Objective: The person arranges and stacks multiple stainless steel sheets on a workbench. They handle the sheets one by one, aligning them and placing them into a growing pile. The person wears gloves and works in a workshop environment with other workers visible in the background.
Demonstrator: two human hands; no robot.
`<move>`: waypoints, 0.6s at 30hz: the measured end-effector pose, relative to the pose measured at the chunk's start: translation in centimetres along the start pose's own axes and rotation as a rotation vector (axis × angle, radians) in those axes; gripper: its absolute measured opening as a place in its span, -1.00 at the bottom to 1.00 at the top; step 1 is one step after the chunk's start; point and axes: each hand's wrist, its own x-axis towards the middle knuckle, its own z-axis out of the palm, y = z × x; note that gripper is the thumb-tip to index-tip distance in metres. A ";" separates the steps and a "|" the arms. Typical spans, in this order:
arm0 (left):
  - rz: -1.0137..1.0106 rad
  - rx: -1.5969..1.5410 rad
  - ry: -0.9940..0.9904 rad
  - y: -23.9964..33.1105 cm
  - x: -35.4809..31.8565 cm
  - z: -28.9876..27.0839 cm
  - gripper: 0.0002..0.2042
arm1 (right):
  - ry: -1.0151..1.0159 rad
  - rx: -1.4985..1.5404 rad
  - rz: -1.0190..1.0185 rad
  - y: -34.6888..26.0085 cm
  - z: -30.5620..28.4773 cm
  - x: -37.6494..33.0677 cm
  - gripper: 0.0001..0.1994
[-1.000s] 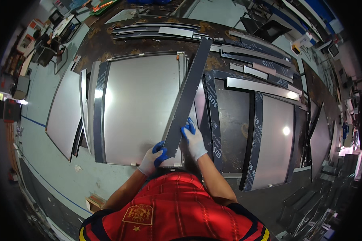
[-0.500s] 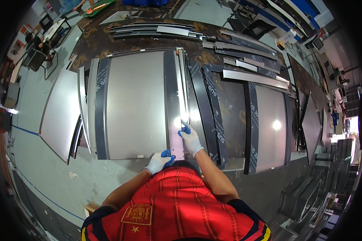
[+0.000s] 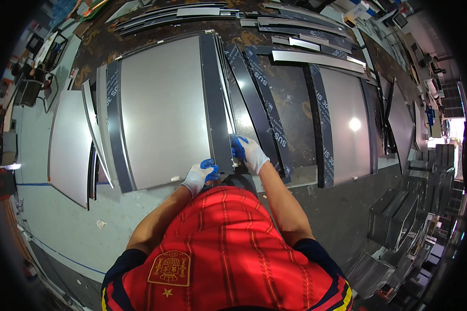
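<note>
Both my hands wear white gloves with blue fingers. A large brushed-metal panel (image 3: pixel 163 111) lies on the table in front of me, with a dark film-covered border strip (image 3: pixel 214 98) along its right side. At the near end of that strip, my left hand (image 3: pixel 200 175) is closed with curled fingers on the panel's edge. My right hand (image 3: pixel 250 153) is closed at the strip's right side, a little farther from me. Its fingertips bend in beside a stack of narrow metal edges (image 3: pixel 224 83); what they hold is hidden.
Film-covered strips (image 3: pixel 257 103) lie right of the panel, and another metal panel (image 3: pixel 345 119) sits beyond them. Long metal profiles (image 3: pixel 316 58) are piled at the far right, more (image 3: pixel 179 16) at the back. A leaning sheet (image 3: pixel 70 145) stands left; black bins (image 3: pixel 394 215) are right.
The view has tipped and shifted, so the table sits higher in it. My left hand stays at the panel's near end, and my right hand is still beside the strip, its fingers more bent in.
</note>
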 end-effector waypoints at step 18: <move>0.252 0.193 0.115 2.9 -1.1 0.4 -0.64 | 0.799 -0.835 -0.412 3.7 -4.7 -3.7 -0.55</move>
